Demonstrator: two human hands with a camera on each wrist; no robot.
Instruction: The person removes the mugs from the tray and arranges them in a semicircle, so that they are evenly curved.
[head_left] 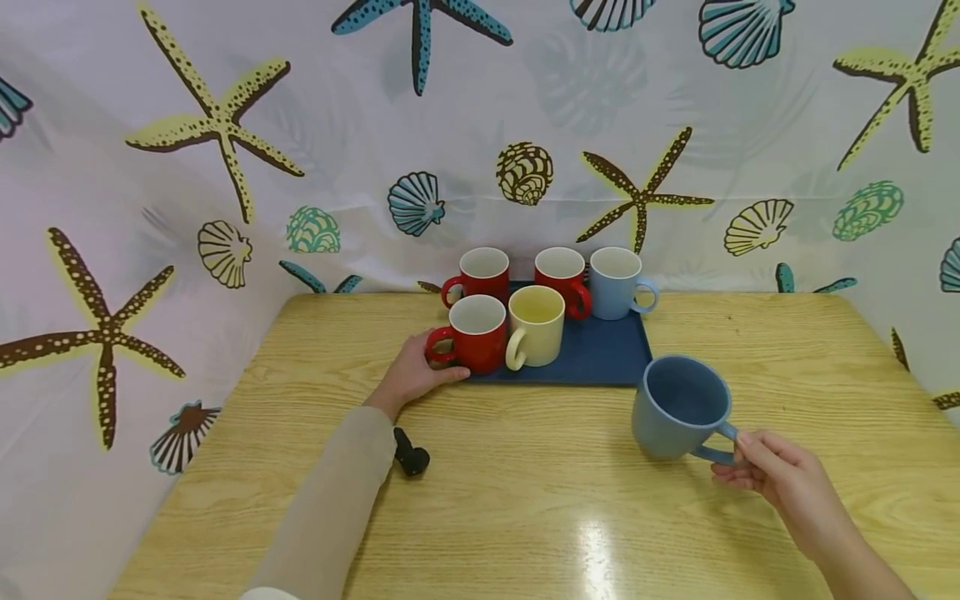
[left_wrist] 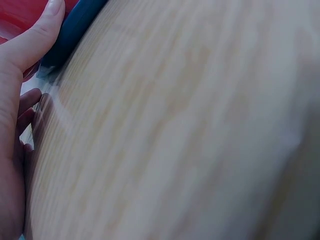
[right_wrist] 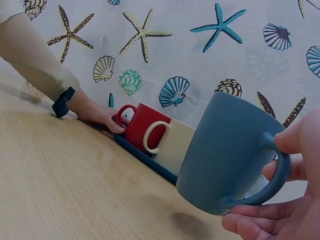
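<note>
My right hand [head_left: 780, 483] grips the handle of a dusty-blue mug [head_left: 675, 421], held upright in the head view above the wood table, with its shadow below in the right wrist view. At the front left corner of a navy tray [head_left: 592, 354], my left hand [head_left: 416, 371] holds the tray's edge, thumb along the rim beside a red mug [head_left: 480, 337]; its other fingers are partly hidden. A cream mug [head_left: 537, 329] sits beside that mug. Behind them stand a second red mug [head_left: 484, 275], a third red mug [head_left: 558, 271] and a light blue mug [head_left: 611, 287].
A wood table [head_left: 525, 483] spreads out in front of the tray. A white cloth [head_left: 360, 142] with starfish and shells hangs behind and at both sides. A black wrist device [head_left: 411, 457] shows beside the left sleeve [head_left: 330, 492].
</note>
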